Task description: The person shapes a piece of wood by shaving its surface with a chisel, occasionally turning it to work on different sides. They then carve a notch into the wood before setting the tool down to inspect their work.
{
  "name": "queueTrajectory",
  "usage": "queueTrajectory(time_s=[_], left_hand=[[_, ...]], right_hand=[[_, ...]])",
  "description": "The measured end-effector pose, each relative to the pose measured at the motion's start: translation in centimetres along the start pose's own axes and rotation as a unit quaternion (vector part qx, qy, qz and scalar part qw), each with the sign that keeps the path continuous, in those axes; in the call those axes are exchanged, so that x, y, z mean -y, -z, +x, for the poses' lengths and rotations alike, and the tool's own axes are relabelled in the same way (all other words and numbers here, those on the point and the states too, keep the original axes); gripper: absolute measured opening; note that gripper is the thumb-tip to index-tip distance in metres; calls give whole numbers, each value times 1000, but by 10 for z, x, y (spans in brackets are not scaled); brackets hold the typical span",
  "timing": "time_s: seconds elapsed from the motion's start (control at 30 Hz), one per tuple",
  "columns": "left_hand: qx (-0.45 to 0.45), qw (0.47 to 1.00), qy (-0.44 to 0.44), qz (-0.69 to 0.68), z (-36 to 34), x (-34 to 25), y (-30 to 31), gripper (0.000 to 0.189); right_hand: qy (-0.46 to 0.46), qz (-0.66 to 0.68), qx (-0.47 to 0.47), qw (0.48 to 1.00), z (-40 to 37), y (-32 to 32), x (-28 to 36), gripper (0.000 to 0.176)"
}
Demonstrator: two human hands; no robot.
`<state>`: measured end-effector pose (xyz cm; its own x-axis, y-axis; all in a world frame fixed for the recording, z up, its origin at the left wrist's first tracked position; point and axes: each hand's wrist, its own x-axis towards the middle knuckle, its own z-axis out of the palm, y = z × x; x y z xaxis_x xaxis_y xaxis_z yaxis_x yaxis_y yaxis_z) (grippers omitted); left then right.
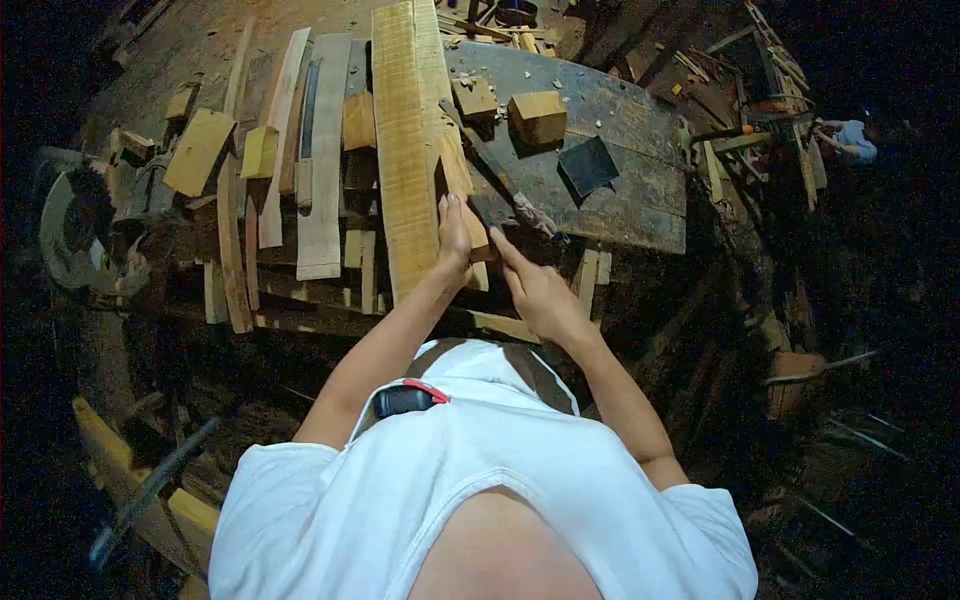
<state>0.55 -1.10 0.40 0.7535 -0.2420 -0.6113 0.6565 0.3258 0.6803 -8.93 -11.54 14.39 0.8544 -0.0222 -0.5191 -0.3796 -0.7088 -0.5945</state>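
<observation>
My left hand (pixel 455 235) is closed around the near end of a narrow piece of wood (pixel 457 170), which lies on the bench beside a long wide board (pixel 405 150). My right hand (pixel 545 298) is closed, its index finger stretched toward the wood. It grips a dark flat tool (pixel 487 210) whose blade-like end meets the wood's right side; the fingers hide its handle and exact kind. Just beyond lies a long dark metal bar (pixel 485 155) with a pale, rough near end.
Wooden blocks (pixel 537 118) and a black square plate (pixel 588 167) rest on the dark bench top (pixel 640 190). Strips and boards (pixel 325 180) lie at the left. Scrap wood clutters the floor. Another person (pixel 853 140) is at the far right.
</observation>
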Motion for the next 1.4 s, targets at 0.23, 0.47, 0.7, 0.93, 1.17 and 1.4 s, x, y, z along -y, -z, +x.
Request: queueTrajectory(time_s=[0.23, 0.47, 0.7, 0.93, 1.17, 1.4], left_hand=[[1, 999, -44, -11, 21, 18, 9, 46], [24, 1000, 6, -18, 8, -4, 5, 47], [31, 998, 0, -60, 31, 10, 22, 56], [19, 999, 15, -43, 34, -12, 25, 56], [-1, 995, 29, -94, 46, -2, 22, 54], [2, 995, 41, -89, 23, -10, 22, 41]], right_hand=[[20, 11, 11, 1000, -6, 1, -2, 51], [33, 0, -15, 999, 4, -5, -4, 51], [21, -33, -5, 999, 10, -8, 2, 52], [47, -17, 6, 999, -16, -10, 13, 57], [35, -37, -46, 998, 22, -16, 11, 53], [39, -56, -11, 998, -10, -16, 15, 57]])
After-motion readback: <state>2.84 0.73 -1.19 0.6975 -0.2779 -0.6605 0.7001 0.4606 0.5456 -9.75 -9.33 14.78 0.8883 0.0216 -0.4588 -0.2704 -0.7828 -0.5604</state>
